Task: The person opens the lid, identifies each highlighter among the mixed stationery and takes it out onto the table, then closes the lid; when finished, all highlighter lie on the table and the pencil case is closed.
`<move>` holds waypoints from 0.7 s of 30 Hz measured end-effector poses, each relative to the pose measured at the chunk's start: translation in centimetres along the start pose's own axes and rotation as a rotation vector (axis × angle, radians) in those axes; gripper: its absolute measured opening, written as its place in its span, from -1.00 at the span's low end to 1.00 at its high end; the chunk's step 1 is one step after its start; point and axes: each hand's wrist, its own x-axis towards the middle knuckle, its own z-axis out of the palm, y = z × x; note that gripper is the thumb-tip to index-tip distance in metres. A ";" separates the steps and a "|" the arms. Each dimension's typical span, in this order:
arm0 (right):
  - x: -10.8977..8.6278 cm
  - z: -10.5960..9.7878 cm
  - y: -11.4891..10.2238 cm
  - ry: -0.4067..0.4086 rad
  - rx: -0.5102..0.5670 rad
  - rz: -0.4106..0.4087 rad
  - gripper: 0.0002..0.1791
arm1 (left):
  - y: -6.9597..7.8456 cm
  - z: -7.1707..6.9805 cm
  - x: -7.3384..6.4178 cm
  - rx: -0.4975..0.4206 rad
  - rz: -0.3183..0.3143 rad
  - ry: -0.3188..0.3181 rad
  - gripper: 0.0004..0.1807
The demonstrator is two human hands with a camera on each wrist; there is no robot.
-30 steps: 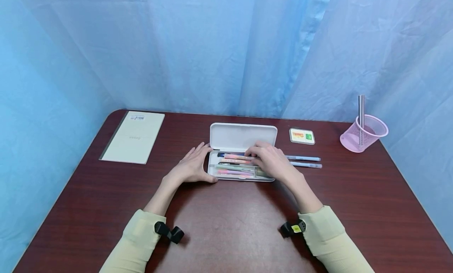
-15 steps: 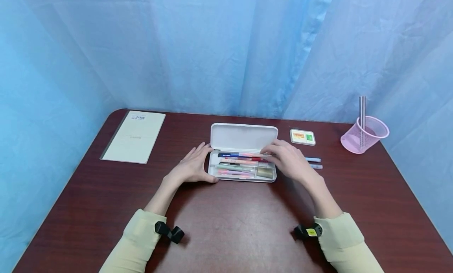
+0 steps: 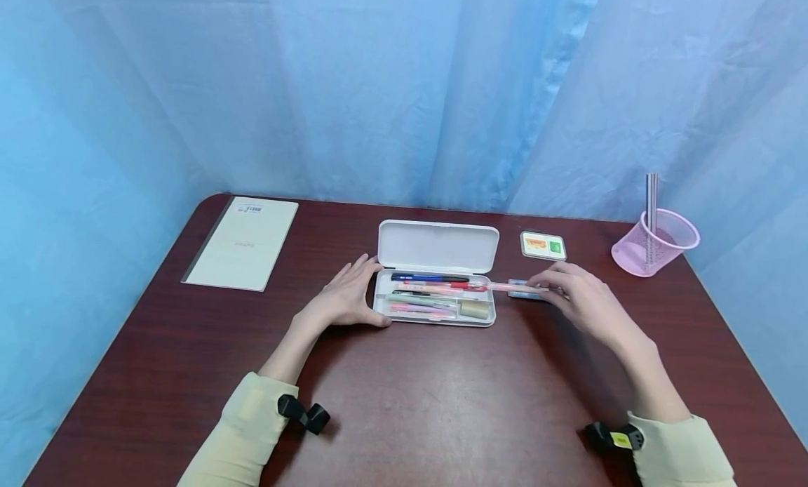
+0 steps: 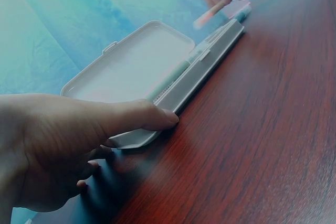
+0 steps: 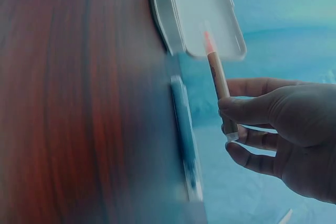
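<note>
In the head view, a white pencil case (image 3: 438,247) lies with its lid raised and several pens in its tray. My left hand (image 3: 344,294) rests at its left end, fingers loosely straight near the hinge corner; in the left wrist view the thumb (image 4: 147,116) touches the front rim. To the right of the case, my right hand (image 3: 587,301) pinches a beige pen (image 5: 219,74) with a pink tip between thumb and fingers. The pen's tip points left, toward the case. Light-blue pens (image 5: 185,135) lie on the table beneath that hand, partly hidden in the head view.
A pale notebook (image 3: 243,248) lies at the far left. Behind the right hand is a small clear case with a coloured insert (image 3: 543,245). A pink mesh cup (image 3: 656,245) stands tilted-looking at the far right, holding striped silver sticks (image 3: 651,199). Blue curtains (image 3: 353,94) border the table.
The right hand has moved right, from over the tray to beyond the case's right end, drawing the beige pen out. The left hand has stayed in place.
</note>
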 end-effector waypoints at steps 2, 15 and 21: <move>-0.5 -0.4 0.5 0.006 -0.009 0.002 -0.65 | 0.0 0.0 0.0 0.001 -0.003 -0.003 0.15; -2.4 -1.4 3.1 -0.059 -0.019 0.035 -0.67 | 0.0 0.1 -0.1 -0.003 0.001 0.004 0.15; -2.4 -1.2 3.7 -0.088 -0.017 0.033 -0.66 | -0.1 0.1 0.0 0.002 -0.008 0.002 0.16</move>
